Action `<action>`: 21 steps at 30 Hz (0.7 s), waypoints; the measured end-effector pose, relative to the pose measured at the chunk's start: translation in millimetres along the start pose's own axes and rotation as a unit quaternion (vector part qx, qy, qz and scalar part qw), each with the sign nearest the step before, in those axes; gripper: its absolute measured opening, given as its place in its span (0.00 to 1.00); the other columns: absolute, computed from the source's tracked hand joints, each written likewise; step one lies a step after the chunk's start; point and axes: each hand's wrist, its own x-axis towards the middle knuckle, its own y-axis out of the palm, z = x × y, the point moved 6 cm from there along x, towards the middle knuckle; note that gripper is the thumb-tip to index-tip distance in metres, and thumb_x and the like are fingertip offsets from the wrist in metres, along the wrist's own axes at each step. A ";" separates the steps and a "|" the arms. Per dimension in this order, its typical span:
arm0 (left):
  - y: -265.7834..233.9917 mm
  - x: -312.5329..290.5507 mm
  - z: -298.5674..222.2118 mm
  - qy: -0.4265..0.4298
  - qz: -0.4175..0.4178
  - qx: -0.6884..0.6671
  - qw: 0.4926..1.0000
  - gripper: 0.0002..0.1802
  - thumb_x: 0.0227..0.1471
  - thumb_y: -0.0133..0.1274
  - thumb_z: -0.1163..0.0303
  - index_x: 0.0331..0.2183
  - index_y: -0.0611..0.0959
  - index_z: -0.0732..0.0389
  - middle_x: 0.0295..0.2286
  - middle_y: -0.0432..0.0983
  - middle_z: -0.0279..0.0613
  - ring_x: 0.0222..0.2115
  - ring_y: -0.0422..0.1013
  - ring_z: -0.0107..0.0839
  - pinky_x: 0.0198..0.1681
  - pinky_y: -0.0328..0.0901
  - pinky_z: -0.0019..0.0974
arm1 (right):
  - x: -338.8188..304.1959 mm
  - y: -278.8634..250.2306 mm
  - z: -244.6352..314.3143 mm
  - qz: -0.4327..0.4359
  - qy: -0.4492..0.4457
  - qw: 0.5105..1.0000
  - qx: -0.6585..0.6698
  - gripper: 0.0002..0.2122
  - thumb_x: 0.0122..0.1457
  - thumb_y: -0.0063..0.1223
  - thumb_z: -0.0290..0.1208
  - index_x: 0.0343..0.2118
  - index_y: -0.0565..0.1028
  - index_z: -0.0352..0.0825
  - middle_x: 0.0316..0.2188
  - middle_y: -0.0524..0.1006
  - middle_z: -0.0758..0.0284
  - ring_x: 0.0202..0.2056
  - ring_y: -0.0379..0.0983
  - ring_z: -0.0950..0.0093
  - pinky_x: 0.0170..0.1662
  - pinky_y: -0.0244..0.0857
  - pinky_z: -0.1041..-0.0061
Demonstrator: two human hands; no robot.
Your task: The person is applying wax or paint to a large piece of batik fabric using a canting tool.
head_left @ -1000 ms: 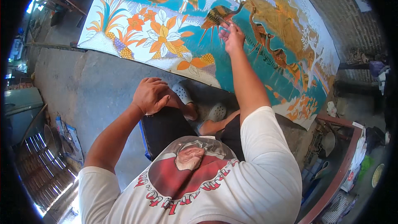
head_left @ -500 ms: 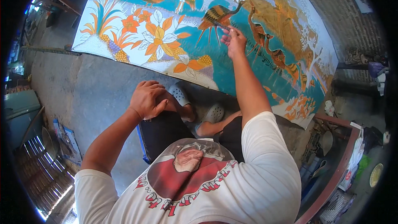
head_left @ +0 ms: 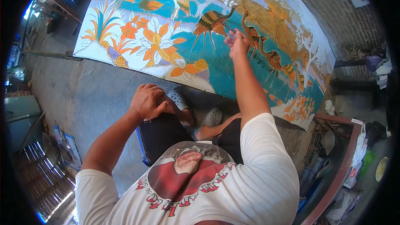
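Note:
A large painted panel (head_left: 221,73) leans in front of me, covered with wading birds, ducks, orange flowers and teal water. Pinched in my right hand (head_left: 237,45) is a slim paintbrush (head_left: 227,26), its tip pointing up and left. The tip is close to a dark striped bird (head_left: 211,21) with a long neck; whether it touches the surface I cannot tell. My left hand (head_left: 148,101) rests over my left knee with its fingers loosely laid out, holding nothing.
My feet in grey clogs (head_left: 213,117) stand on the concrete floor (head_left: 98,89) below the panel's lower edge. A reddish wooden frame (head_left: 348,158) with clutter is at my right. Corrugated metal sheeting (head_left: 321,4) rises behind the panel. A pale green cabinet (head_left: 23,116) stands far left.
My right hand has shifted slightly right and down with the paintbrush, away from the striped bird's body. The left hand stays on the knee. The whole view has shifted a little.

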 end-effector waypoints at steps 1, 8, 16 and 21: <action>-1.1 1.6 -1.8 0.002 -0.001 0.000 1.000 0.22 0.45 0.53 0.52 0.36 0.85 0.58 0.38 0.81 0.42 0.47 0.72 0.43 0.53 0.62 0.47 | 0.6 -2.8 -0.5 0.000 -0.003 1.000 0.002 0.11 0.68 0.47 0.34 0.48 0.74 0.35 0.38 0.80 0.62 0.26 0.76 0.74 0.29 0.77 0.70; -1.4 -1.0 -3.2 -0.003 0.010 0.011 1.000 0.23 0.45 0.54 0.52 0.37 0.84 0.60 0.40 0.80 0.46 0.47 0.72 0.46 0.52 0.62 0.48 | -10.9 14.7 -4.8 0.025 0.014 1.000 0.010 0.12 0.68 0.48 0.34 0.50 0.74 0.36 0.40 0.81 0.62 0.27 0.76 0.73 0.29 0.76 0.70; -0.1 -4.9 -4.6 -0.009 0.016 0.012 1.000 0.23 0.45 0.53 0.52 0.37 0.84 0.59 0.40 0.80 0.45 0.48 0.71 0.46 0.53 0.62 0.48 | -11.8 45.5 -21.4 0.106 0.068 0.989 -0.074 0.13 0.69 0.45 0.33 0.54 0.72 0.37 0.44 0.80 0.60 0.30 0.75 0.72 0.33 0.76 0.68; -4.8 -5.0 -6.7 -0.023 0.028 0.003 0.999 0.23 0.45 0.54 0.52 0.37 0.84 0.60 0.40 0.80 0.45 0.48 0.71 0.45 0.53 0.61 0.48 | 2.9 20.3 -2.4 -0.032 -0.026 0.996 -0.086 0.14 0.69 0.46 0.35 0.53 0.73 0.36 0.42 0.80 0.61 0.27 0.76 0.72 0.27 0.76 0.71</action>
